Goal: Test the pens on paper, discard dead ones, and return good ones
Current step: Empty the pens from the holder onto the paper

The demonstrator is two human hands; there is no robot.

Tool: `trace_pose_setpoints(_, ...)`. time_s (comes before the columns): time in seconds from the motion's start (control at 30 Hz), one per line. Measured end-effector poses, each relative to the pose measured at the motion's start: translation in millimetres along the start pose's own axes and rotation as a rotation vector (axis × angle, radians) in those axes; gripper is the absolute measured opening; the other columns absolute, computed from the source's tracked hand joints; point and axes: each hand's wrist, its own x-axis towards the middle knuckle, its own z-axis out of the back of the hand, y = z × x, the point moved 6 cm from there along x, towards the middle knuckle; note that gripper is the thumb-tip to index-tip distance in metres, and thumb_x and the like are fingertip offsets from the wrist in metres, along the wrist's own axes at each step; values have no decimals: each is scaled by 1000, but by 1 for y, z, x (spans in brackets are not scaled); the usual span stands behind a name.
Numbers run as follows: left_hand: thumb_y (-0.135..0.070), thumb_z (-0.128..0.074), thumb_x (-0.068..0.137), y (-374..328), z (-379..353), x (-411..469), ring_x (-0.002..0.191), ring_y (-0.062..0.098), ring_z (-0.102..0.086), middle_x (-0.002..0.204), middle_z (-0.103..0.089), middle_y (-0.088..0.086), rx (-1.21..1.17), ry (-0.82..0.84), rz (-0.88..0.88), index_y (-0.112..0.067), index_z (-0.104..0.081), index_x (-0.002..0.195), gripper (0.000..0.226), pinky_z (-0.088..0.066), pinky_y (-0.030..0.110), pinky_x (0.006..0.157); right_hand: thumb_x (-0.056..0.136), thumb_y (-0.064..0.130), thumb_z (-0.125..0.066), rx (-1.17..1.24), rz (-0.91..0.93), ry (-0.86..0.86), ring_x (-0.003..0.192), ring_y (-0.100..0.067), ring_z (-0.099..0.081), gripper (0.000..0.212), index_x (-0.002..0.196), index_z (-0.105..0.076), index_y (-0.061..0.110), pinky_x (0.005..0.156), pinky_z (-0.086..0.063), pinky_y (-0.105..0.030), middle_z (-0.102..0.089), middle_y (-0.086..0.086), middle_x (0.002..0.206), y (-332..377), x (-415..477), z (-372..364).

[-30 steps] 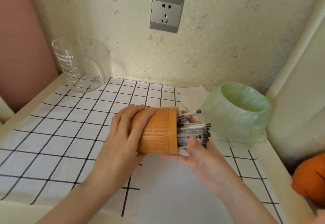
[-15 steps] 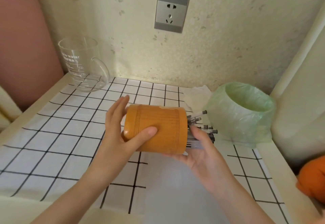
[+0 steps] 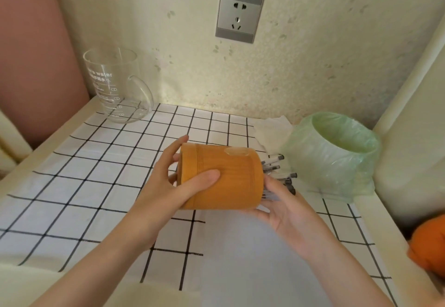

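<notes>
Faintly, "water" on glass jug [image 3: 113, 85]

Hands: two, left [image 3: 168, 193] and right [image 3: 286, 208]
Pen holder [image 3: 224, 176]: one, orange
Pens [image 3: 279, 174]: several, exact count unclear
Lined bin [image 3: 334, 155]: one
Glass measuring cup [image 3: 115, 85]: one
Paper sheet [image 3: 252, 258]: one
Wall socket [image 3: 239, 14]: one

Soft, even daylight, moderately bright with a warm yellowish cast; a bright strip of light sits where the wall [image 3: 313, 49] meets the checked tablecloth [image 3: 79, 186], and shadows are faint. Glass measuring jug [image 3: 113, 85] shows small highlights, and the white paper [image 3: 250, 258] looks slightly washed out. Wide-angle bending at frame edges; overall a bit soft and compressed, with the near forearms and the orange thing [image 3: 431, 246] at the right edge blurry.
</notes>
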Motion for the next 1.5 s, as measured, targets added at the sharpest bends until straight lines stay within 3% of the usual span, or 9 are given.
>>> trace_pose_setpoints(0.1,-58,-76,37,-1,4,3,109,1,-49,131,-40,-17,94,-91,-56,-62,-36,122,95,-53,18,61,74,27,-78,68,-34,-61,114,-33,-61,62,127,-56,3,83,-56,-45,-62,-19,125,0,0,9)
trace_pose_setpoints(0.3,-62,-75,35,0,5,3,104,-11,-42,129,-35,-20,240,-148,-122,-64,-32,123,98,-49,22,70,68,16,-75,107,-80,-231,102,-31,-67,52,116,-62,1,72,-59,-39,-68,-19,113,-3,1,25)
trace_pose_setpoints(0.5,-62,-76,35,-7,9,3,109,-16,-38,131,-35,-21,298,-180,-180,-62,-34,123,98,-51,36,86,65,7,-75,141,-109,-313,89,-29,-71,42,104,-64,-1,64,-59,-33,-70,-18,99,-2,-1,38)
trace_pose_setpoints(0.8,-59,-76,36,-12,17,8,114,-11,-39,127,-36,-31,343,-127,-195,-63,-37,122,94,-48,30,84,59,19,-79,-96,-91,-313,80,-19,-70,46,101,-69,4,61,-56,-27,-72,-10,92,-1,-3,40)
trace_pose_setpoints(1.0,-54,-77,37,-9,28,11,118,7,-49,129,-45,-25,181,-93,-109,-60,-41,122,93,-51,20,68,65,13,-72,10,-51,-246,72,-15,-70,22,86,-69,8,58,-56,-26,-72,-6,82,4,-2,40)
trace_pose_setpoints(1.17,-53,-78,37,-7,29,12,117,9,-51,128,-46,-24,142,-91,-88,-59,-41,123,93,-50,21,70,68,15,-73,-48,-31,-290,75,-18,-69,25,90,-70,5,57,-56,-29,-72,-10,87,2,-3,44)
trace_pose_setpoints(1.27,-54,-77,34,-8,27,11,114,-4,-47,123,-44,-30,178,-98,-108,-59,-41,123,95,-49,15,64,77,15,-74,-279,30,-408,77,-14,-66,20,95,-70,7,58,-56,-28,-71,-6,93,5,-5,51)
trace_pose_setpoints(1.37,-56,-77,34,-9,25,12,115,-6,-43,127,-42,-27,239,-116,-129,-60,-40,122,96,-50,22,72,83,21,-71,-591,106,-432,88,-10,-63,14,97,-67,22,70,-50,-23,-69,9,101,9,-9,46)
trace_pose_setpoints(1.5,-56,-78,34,-12,24,11,122,-1,-39,133,-37,-24,317,-130,-166,-64,-40,119,94,-49,43,91,82,42,-69,-1067,156,-417,116,-3,-37,46,123,-49,36,93,-38,-27,-38,34,106,5,-14,35)
